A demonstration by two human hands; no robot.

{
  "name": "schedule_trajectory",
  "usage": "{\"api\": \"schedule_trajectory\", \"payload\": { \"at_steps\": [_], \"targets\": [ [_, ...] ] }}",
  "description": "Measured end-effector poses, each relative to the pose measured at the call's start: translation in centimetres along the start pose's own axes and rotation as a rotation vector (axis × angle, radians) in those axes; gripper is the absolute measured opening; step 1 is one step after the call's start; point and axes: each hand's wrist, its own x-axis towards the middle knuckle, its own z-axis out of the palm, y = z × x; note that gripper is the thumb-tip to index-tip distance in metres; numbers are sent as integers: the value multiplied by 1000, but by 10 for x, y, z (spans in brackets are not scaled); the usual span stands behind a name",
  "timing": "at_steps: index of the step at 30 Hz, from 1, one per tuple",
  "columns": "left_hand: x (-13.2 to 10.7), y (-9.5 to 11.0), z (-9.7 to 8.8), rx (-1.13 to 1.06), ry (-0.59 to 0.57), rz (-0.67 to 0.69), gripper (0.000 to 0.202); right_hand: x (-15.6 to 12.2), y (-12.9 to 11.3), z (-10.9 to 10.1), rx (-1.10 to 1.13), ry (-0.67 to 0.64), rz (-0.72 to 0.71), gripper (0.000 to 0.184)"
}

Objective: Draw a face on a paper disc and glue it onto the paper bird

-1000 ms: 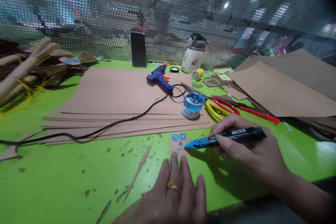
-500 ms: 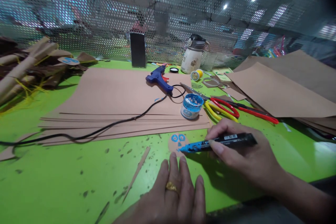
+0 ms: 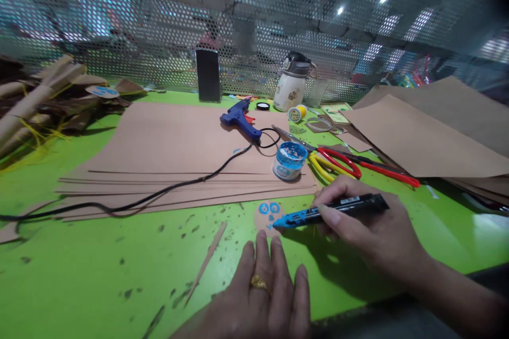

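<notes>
My right hand (image 3: 369, 233) grips a black marker (image 3: 338, 207) whose blue-smeared tip rests on a small round brown paper disc (image 3: 265, 215) bearing blue painted circles. My left hand (image 3: 258, 296) lies flat on the green table (image 3: 99, 270), fingers stretched out, with a gold ring on one finger; its fingertips press the near edge of the disc. A small open pot of blue paint (image 3: 290, 160) stands just beyond the disc on a stack of brown sheets (image 3: 167, 148).
A blue glue gun (image 3: 240, 116) with a black cord (image 3: 131, 202) lies on the sheets. Yellow and red scissors (image 3: 342, 161) lie right of the pot. More brown paper (image 3: 421, 137) is stacked at right, rolled paper pieces (image 3: 35, 100) at left, a bottle (image 3: 292, 90) by the mesh wall.
My right hand has shifted the marker left, bringing its tip from beside the disc onto it. My left hand stays in place.
</notes>
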Motion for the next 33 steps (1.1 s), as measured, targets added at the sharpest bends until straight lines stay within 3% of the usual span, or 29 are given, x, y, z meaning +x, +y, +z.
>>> {"api": "schedule_trajectory", "payload": {
  "at_steps": [33],
  "targets": [
    [-1, 2, 1, -6, 1, -23, 29, -2, 4, 2, 50, -8, 27, 9]
  ]
}}
